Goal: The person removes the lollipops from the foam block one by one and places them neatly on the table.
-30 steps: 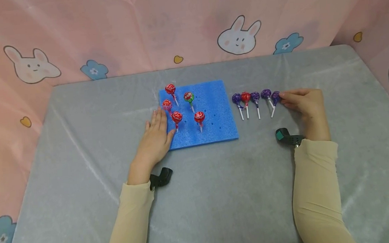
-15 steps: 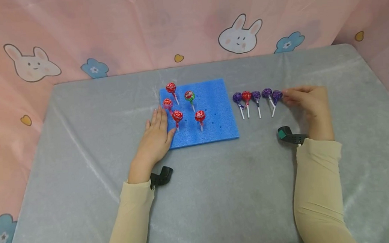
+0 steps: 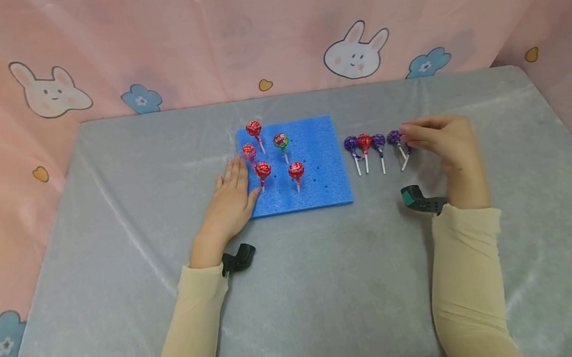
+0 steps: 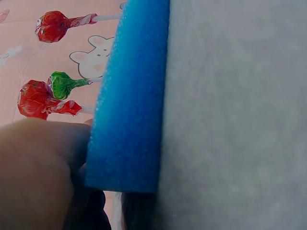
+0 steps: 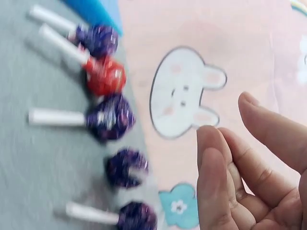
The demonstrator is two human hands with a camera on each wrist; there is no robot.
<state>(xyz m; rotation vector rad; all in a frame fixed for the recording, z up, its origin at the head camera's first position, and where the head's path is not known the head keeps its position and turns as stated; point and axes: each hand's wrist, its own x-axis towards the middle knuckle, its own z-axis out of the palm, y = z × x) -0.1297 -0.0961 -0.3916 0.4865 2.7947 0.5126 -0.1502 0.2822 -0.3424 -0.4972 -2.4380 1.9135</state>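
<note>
My left hand (image 3: 225, 207) lies with straight fingers along the left edge of a blue foam board (image 3: 313, 143). Several lollipops stand in the board by their sticks, among them a red-and-green one (image 3: 280, 140) and a red one (image 3: 296, 170) near the middle. To the board's right, a row of lollipops lies on the table: a purple one (image 3: 351, 144), a red one (image 3: 365, 141) and more purple ones (image 5: 111, 117). Over the row's right end hovers my right hand (image 3: 442, 140), hiding the last lollipop's head. The right wrist view shows nothing between its thumb and fingers.
Small holes (image 3: 318, 183) dot the board's right part. The grey cloth-covered table (image 3: 323, 286) reaches back to a pink curtain (image 3: 182, 42) printed with rabbits and flowers.
My right hand first moved slightly right, away from the rightmost purple lollipop, then came back left and up over it. My left hand has stayed on the board's edge.
</note>
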